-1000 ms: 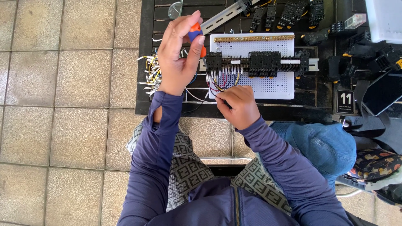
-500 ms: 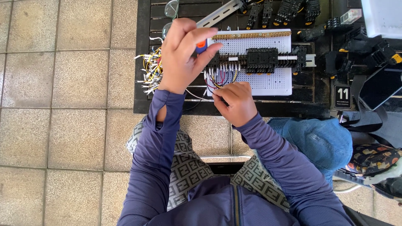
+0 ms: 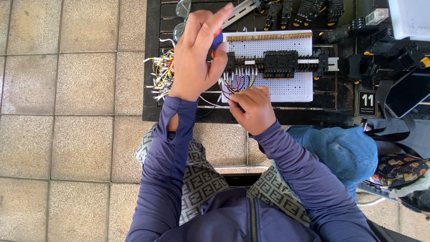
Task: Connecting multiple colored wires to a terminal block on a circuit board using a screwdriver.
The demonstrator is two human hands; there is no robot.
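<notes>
My left hand (image 3: 199, 54) is closed around a screwdriver with a blue and orange handle (image 3: 217, 41), its tip down at the left end of a row of black terminal blocks (image 3: 275, 62). The blocks sit on a rail across a white perforated panel (image 3: 286, 87). Short coloured wires (image 3: 237, 82) hang from the left blocks. My right hand (image 3: 251, 107) pinches those wires just below the blocks, at the panel's lower left corner.
A bundle of loose cut wires (image 3: 161, 71) lies left of the panel on the black slatted table (image 3: 152, 54). More black blocks (image 3: 309, 10), a metal rail (image 3: 239, 11), safety glasses (image 3: 181, 18), a number plate (image 3: 366, 104) and a blue cap (image 3: 345, 150) are nearby.
My left hand with the screwdriver has shifted slightly right and lower over the left blocks. My right hand stays on the wires.
</notes>
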